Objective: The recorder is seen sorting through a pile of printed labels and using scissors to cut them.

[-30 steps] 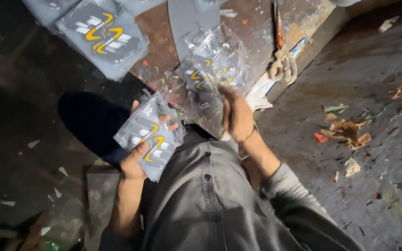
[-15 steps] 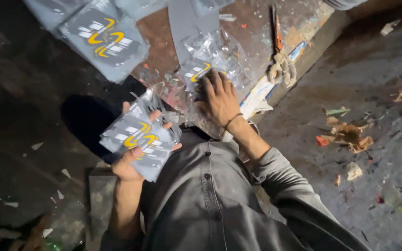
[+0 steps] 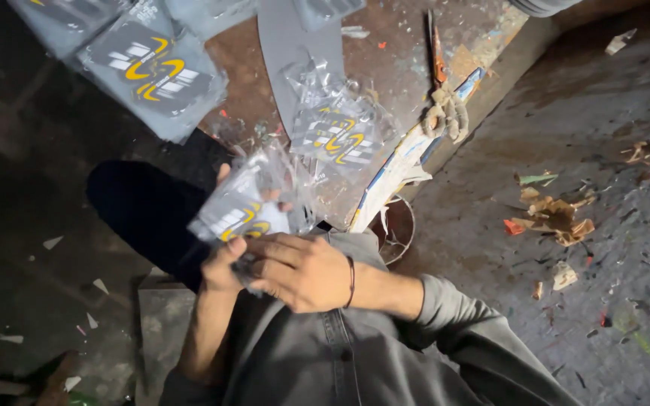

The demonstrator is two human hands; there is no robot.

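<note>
The person wears a grey long-sleeved shirt, its right sleeve (image 3: 453, 316) reaching the forearm, and grey trousers (image 3: 325, 361) with a stitched seam. A thin dark band (image 3: 351, 282) circles the right wrist.

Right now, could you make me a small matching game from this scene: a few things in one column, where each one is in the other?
Things:
1. Grey packet in clear wrap
2. Second wrapped packet
3. Scissors
4. Torn paper scraps

Places:
A. On the dark floor, off to the side
B. Lying on the rusty board's edge
C. Held in both hands, left hand and right hand
D. Lying alone in the middle of the board

Pairs: 1-C, 2-D, 3-B, 4-A
</note>
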